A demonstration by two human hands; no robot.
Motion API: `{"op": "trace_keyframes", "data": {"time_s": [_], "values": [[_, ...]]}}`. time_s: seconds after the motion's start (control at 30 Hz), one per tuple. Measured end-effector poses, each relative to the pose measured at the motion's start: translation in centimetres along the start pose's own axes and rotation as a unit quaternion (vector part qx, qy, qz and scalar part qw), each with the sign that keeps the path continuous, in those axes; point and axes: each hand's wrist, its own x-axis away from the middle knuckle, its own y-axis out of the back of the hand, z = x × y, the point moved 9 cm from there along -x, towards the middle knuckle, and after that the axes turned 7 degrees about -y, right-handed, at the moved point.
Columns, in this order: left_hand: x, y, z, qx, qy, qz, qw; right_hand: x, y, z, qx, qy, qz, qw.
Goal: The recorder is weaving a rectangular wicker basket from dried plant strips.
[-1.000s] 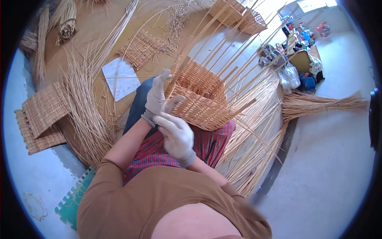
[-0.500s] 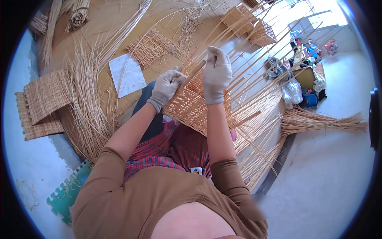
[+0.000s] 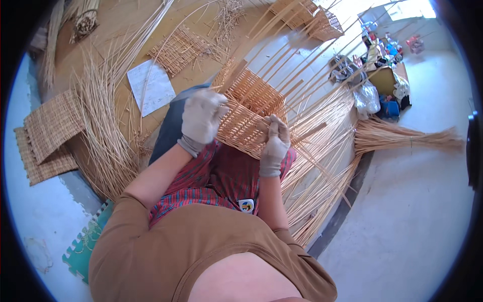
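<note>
A half-woven wicker basket (image 3: pixel 239 128) rests tilted on my lap, with long stakes fanning out from its far and right sides. My left hand (image 3: pixel 201 117), in a pale work glove, is at the basket's left front corner. Motion blurs its fingers, so I cannot tell what they hold. My right hand (image 3: pixel 274 148), gloved too, pinches the upper edge of the near wall close to the right corner. Flat wooden slats (image 3: pixel 234 76) stick out at the basket's corners.
Loose reeds (image 3: pixel 108 121) lie along the left, beside woven panels (image 3: pixel 54 121) and a paper sheet (image 3: pixel 150 86). Another woven panel (image 3: pixel 178 49) lies ahead. More baskets (image 3: pixel 324 25) stand at the far right. A tied reed bundle (image 3: pixel 402 138) and a cluttered box (image 3: pixel 385 83) are right.
My right hand has come down from the raised stakes to the near wall's edge. My left hand has shifted slightly left and nearer, and is blurred. The basket has turned and tilted somewhat.
</note>
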Motion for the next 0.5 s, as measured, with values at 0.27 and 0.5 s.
{"op": "trace_keyframes", "data": {"time_s": [0.27,0.5], "values": [[1.2,-5.5,-4.1,-0.088,-0.050,0.203,0.974,-0.9,-7.9,9.3,0.279,0.370,0.040,0.885],[0.4,-6.6,-3.9,-0.140,-0.054,0.243,0.958,-0.3,1.1,3.0,0.221,0.222,0.054,0.948]]}}
